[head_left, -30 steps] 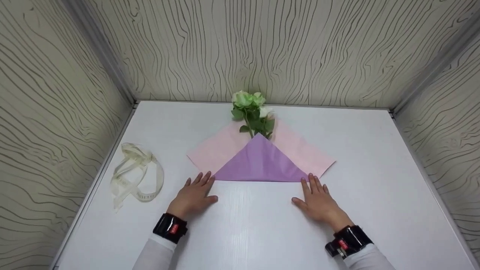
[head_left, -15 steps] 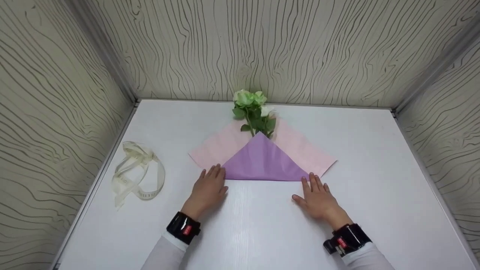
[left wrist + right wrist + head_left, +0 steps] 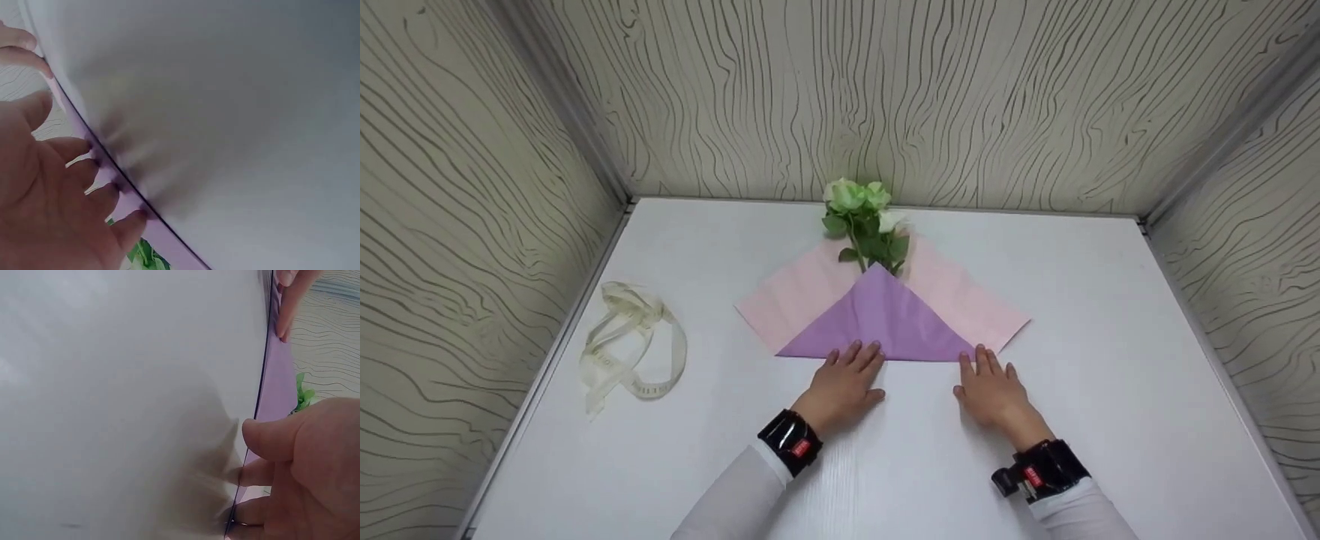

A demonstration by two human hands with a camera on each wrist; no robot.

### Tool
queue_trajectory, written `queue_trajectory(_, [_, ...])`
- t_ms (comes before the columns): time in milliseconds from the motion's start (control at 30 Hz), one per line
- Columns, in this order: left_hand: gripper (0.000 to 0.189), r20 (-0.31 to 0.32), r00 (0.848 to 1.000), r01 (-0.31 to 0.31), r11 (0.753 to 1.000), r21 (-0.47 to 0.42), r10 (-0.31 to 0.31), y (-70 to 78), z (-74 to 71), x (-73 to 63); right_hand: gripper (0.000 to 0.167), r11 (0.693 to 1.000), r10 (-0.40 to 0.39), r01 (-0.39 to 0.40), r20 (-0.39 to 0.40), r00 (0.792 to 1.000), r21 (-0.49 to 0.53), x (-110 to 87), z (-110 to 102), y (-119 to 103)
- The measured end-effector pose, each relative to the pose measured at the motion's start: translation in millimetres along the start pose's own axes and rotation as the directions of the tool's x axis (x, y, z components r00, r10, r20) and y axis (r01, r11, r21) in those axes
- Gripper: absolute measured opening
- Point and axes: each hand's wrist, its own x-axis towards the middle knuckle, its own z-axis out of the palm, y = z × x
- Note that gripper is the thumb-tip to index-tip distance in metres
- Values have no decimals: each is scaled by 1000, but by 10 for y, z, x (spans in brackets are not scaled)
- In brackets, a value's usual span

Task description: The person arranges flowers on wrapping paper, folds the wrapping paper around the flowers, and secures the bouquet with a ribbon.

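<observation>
A sheet of wrapping paper, pink on its inner side, lies on the table with its near part folded up into a purple triangular flap [image 3: 877, 315]. Several pale green-white roses [image 3: 855, 196] with leafy stems rest on the pink paper [image 3: 960, 292], their lower stems hidden under the flap. My left hand [image 3: 844, 386] lies flat, fingertips on the folded edge near its middle. At the right end of that fold, my right hand [image 3: 994, 390] presses with straight fingers. In the left wrist view the fingertips [image 3: 135, 219] touch the purple fold.
A loosely looped cream ribbon [image 3: 660, 386] with printed lettering lies at the left of the white table [image 3: 1110, 360]. Walls with a wood-grain pattern [image 3: 840, 97] enclose the table's back and sides.
My left hand has slid rightward along the folded edge, from the left corner to near its middle, uncovering that corner. My right hand has stayed at the right end.
</observation>
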Motion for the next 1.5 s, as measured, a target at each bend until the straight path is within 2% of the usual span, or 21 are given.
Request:
queue_trajectory(133, [65, 48, 998, 30, 999, 24, -31, -69, -30, -82, 59, 1000, -3, 3, 3, 1000, -1, -17, -29, 2])
queue_trajectory(267, [65, 78, 994, 71, 997, 0, -71, -221, -96, -200, 59, 1000, -8, 8, -2, 1000, -2, -31, -46, 8])
queue_trajectory(533, [62, 58, 989, 141, 984, -107, -135, -588, -139, -521, 60, 1000, -1, 1, 10, 1000, 17, -37, -25, 38])
queue_trajectory(667, [61, 41, 984, 177, 974, -140, -173, -688, -148, -615, 60, 1000, -3, 3, -15, 1000, 5, -29, -6, 32])
queue_trajectory(833, [63, 52, 982, 186, 970, -157, -180, -700, -172, -637, 61, 996, -2, -5, -80, 997, -91, 25, 48, -105])
queue_trajectory(900, [64, 63, 980, 196, 967, -164, -188, -699, -186, -632, 64, 992, -33, 18, -116, 993, -125, 71, 60, -226])
queue_trajectory(1000, [64, 70, 978, 203, 966, -161, -194, -709, -199, -620, 69, 981, -146, 124, -143, 979, -149, 159, 66, -454])
queue_trajectory(1100, [64, 69, 979, 202, 969, -143, -194, -717, -209, -615, 71, 955, -283, 267, -123, 951, -128, 249, 75, -682])
queue_trajectory(1200, [66, 66, 978, 205, 972, -114, -199, -713, -211, -613, 71, 936, -348, 337, -111, 931, -107, 318, 98, -832])
queue_trajectory(1333, [67, 74, 977, 205, 972, -113, -198, -694, -204, -624, 73, 943, -330, 324, -97, 939, -76, 341, 145, -877])
queue_trajectory(1500, [68, 83, 977, 207, 972, -114, -199, -688, -191, -618, 75, 955, -294, 292, -54, 954, -46, 293, 198, -770])
